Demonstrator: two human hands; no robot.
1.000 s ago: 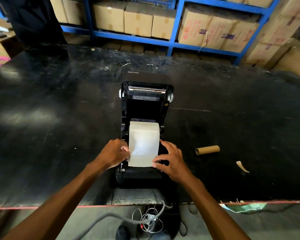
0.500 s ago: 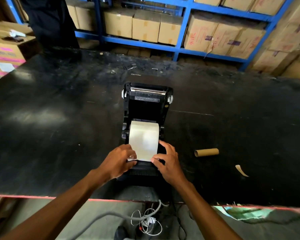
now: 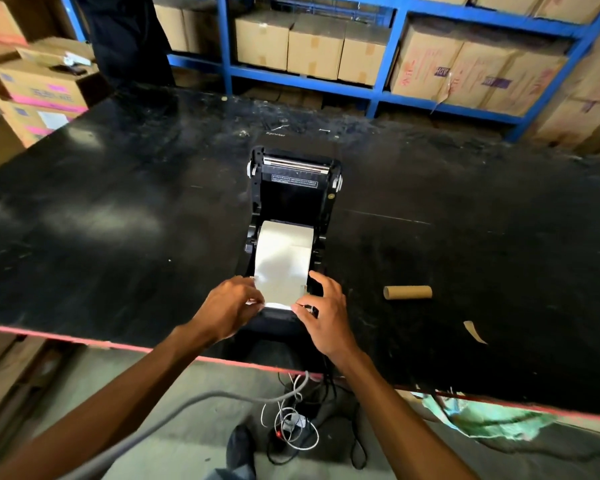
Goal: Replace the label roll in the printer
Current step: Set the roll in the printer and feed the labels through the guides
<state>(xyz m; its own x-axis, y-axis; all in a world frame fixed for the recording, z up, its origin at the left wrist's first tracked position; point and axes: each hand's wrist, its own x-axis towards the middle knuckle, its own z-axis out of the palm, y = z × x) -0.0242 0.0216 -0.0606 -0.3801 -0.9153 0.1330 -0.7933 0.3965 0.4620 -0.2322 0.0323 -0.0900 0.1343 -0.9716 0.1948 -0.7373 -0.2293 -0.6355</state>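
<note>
A black label printer point(image 3: 293, 188) stands open on the black table point(image 3: 118, 220), its lid tilted back. A white label roll point(image 3: 283, 258) sits in its bay, and a strip of its paper runs toward me. My left hand point(image 3: 231, 304) pinches the strip's left edge at the printer's front. My right hand point(image 3: 322, 311) pinches the strip's right edge. An empty brown cardboard core point(image 3: 407, 292) lies on the table to the right of the printer.
A torn paper scrap point(image 3: 474, 331) lies right of the core. Blue shelving point(image 3: 378, 88) with cardboard boxes runs behind the table. More boxes point(image 3: 42, 88) are stacked at the left. Cables point(image 3: 291, 420) hang below the red table edge.
Both hands have drawn the paper strip's end down toward the printer's front, so less loose paper shows. The camera has shifted back and tilted down a little.
</note>
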